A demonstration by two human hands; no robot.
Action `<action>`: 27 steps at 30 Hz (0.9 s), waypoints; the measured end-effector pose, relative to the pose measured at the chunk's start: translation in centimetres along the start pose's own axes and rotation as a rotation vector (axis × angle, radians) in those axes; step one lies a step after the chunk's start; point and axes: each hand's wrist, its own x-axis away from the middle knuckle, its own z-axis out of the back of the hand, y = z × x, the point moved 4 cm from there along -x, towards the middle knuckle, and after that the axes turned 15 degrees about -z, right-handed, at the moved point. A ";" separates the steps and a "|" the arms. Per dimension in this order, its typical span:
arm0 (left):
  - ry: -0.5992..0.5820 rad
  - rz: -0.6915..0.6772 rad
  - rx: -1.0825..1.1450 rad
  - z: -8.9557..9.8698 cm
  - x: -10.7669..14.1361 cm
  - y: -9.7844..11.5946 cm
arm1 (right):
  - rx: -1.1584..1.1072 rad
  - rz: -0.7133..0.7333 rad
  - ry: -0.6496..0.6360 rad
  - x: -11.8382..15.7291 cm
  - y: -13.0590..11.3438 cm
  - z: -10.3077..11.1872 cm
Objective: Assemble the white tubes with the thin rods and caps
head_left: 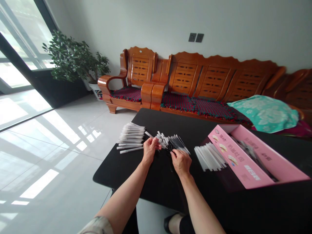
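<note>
White plastic sticks [130,137] lie in a tidy row on a black table [156,182], just left of the left hand [150,149]. Its fingertips [158,146] are pinched together at the edge of a loose heap of black-tipped sticks [174,143], seemingly on one stick. The right hand [180,162] curves over that heap, fingers touching it; whether it grips cannot be told. Bare forearms [201,208] angle inward. Further right sit more white sticks [209,156], beside an open pink box [243,156].
</note>
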 end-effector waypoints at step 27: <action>-0.090 -0.082 0.060 0.2 -0.3 1.7 | 0.207 -0.423 -0.020 -0.9 4.6 1.7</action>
